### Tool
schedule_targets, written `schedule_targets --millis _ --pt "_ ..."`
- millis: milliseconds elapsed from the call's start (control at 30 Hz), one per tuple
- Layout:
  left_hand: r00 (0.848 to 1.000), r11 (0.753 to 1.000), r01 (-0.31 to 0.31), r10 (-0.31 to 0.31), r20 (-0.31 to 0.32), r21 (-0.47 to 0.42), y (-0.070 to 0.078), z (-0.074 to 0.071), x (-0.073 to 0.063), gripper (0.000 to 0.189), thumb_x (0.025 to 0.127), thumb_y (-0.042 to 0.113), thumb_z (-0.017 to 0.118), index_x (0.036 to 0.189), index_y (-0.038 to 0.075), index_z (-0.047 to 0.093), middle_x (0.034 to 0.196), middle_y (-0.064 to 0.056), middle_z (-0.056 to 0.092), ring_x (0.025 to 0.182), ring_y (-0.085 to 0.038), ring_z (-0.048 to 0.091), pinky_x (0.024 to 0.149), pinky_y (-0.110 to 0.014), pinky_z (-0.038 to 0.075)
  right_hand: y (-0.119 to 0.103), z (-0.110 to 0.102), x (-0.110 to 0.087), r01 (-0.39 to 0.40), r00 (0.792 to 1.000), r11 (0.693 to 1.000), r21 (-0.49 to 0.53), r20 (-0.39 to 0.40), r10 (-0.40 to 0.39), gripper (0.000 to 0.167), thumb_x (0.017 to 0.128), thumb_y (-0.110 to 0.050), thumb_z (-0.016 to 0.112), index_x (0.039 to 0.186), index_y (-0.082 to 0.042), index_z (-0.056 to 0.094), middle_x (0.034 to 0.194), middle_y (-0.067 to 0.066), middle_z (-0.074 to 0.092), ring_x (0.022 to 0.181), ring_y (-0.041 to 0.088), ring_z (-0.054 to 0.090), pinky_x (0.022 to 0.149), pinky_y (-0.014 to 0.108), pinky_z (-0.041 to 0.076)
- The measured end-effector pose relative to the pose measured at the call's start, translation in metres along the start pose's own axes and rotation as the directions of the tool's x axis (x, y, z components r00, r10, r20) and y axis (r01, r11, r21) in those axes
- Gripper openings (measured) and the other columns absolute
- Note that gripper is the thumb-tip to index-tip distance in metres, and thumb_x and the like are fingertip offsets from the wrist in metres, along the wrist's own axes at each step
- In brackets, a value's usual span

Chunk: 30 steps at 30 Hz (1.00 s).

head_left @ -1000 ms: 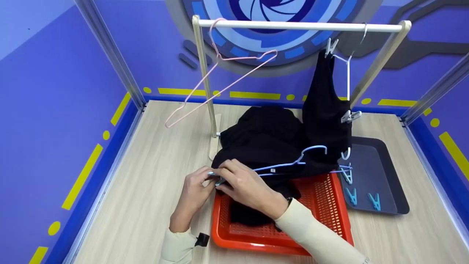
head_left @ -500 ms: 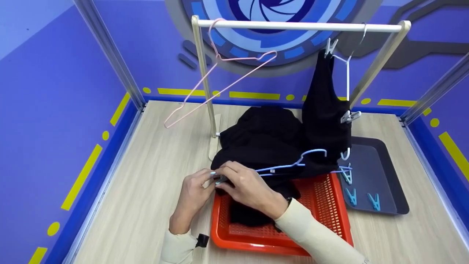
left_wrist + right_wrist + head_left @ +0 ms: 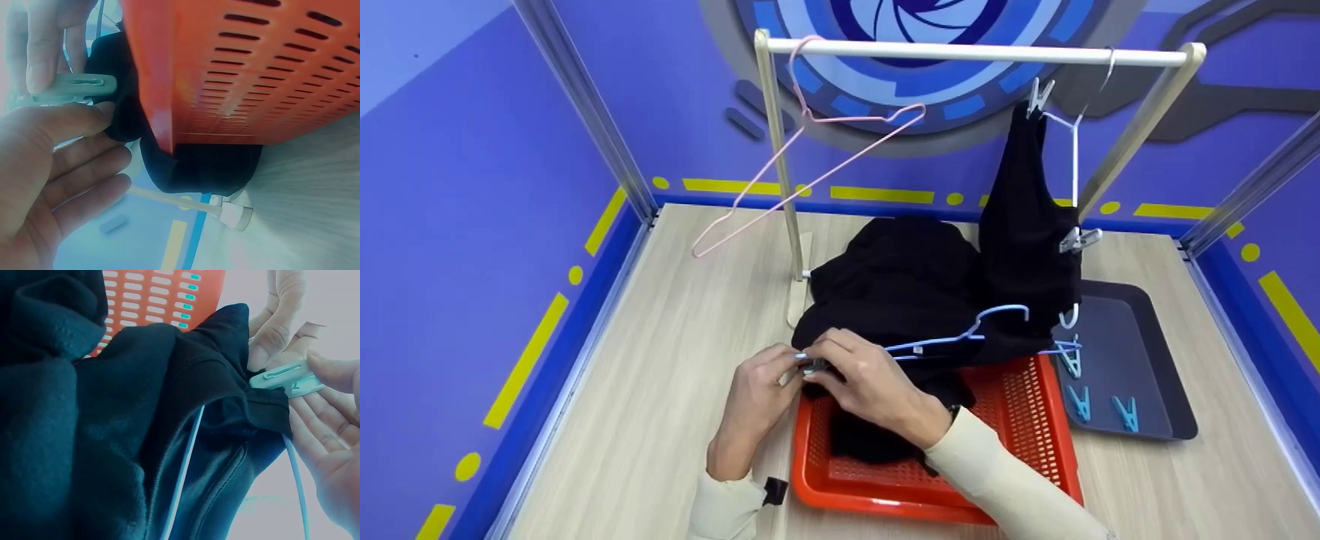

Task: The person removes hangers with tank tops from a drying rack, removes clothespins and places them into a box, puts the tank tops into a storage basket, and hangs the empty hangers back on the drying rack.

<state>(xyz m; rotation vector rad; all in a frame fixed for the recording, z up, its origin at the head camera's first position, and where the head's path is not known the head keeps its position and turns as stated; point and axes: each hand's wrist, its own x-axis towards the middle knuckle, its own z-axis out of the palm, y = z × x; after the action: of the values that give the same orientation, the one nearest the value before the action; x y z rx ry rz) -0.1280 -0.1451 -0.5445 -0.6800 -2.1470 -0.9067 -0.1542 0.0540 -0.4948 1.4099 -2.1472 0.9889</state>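
Note:
A black garment (image 3: 885,300) lies over the red basket's far edge, threaded on a blue hanger (image 3: 999,308). At its left end, my two hands meet. My right hand (image 3: 870,375) pinches a teal clothespin (image 3: 281,376) between thumb and fingers, right at the folded edge of a strap. My left hand (image 3: 757,388) pinches the fabric beside the clothespin, its other fingers spread below in the left wrist view. In the right wrist view, the blue hanger runs beneath the strap and comes out below the clothespin. The clothespin's far tip is partly covered by fabric and fingers.
Behind stands a rack (image 3: 960,51) carrying a pink hanger (image 3: 810,187) and a white hanger (image 3: 1075,161) with another black garment (image 3: 1020,195) clipped on. The red basket (image 3: 930,512) stands in front. A dark tray (image 3: 1147,352) with teal clothespins (image 3: 1126,413) lies right.
The clothespin's teal ends between the fingers show slightly closer together and farther right. Both hands otherwise stay at the same strap. The pink hanger has swung slightly left.

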Motion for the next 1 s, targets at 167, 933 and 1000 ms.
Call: schedule_targets --millis 167,933,1000 --pt "1.0 1.0 0.007 -0.007 0.007 -0.01 0.0 0.0 0.0 0.021 0.077 -0.013 0.084 0.087 0.005 0.077 0.085 -0.001 0.072 0.071 -0.016 0.067 0.062 -0.03 0.055 0.001 0.0 -0.001 0.045 0.998 0.999 0.026 -0.038 -0.043 0.021 0.093 -0.006 0.083 0.11 -0.003 0.071 0.106 0.005 0.069 0.096 0.019 0.066 0.088 0.025 0.057" --pt "0.997 0.996 0.075 -0.074 0.034 -0.04 0.002 0.002 0.0 0.021 0.077 -0.007 0.092 0.091 0.005 0.081 0.089 0.0 0.076 0.08 -0.017 0.073 0.07 -0.031 0.058 -0.012 -0.04 -0.013 0.002 0.983 0.992 0.127 -0.181 0.021 0.022 0.097 -0.013 0.08 0.115 -0.003 0.071 0.113 0.006 0.07 0.102 0.02 0.07 0.091 0.027 0.058" --pt "0.996 0.996 0.08 -0.078 0.031 -0.042 0.002 0.002 0.0 0.021 0.077 -0.007 0.091 0.091 0.005 0.081 0.089 0.0 0.076 0.08 -0.017 0.073 0.07 -0.031 0.058 -0.013 -0.045 -0.014 0.011 0.981 0.992 0.129 -0.194 0.014 0.024 0.096 -0.01 0.081 0.116 -0.003 0.071 0.114 0.006 0.071 0.103 0.021 0.071 0.091 0.028 0.058"
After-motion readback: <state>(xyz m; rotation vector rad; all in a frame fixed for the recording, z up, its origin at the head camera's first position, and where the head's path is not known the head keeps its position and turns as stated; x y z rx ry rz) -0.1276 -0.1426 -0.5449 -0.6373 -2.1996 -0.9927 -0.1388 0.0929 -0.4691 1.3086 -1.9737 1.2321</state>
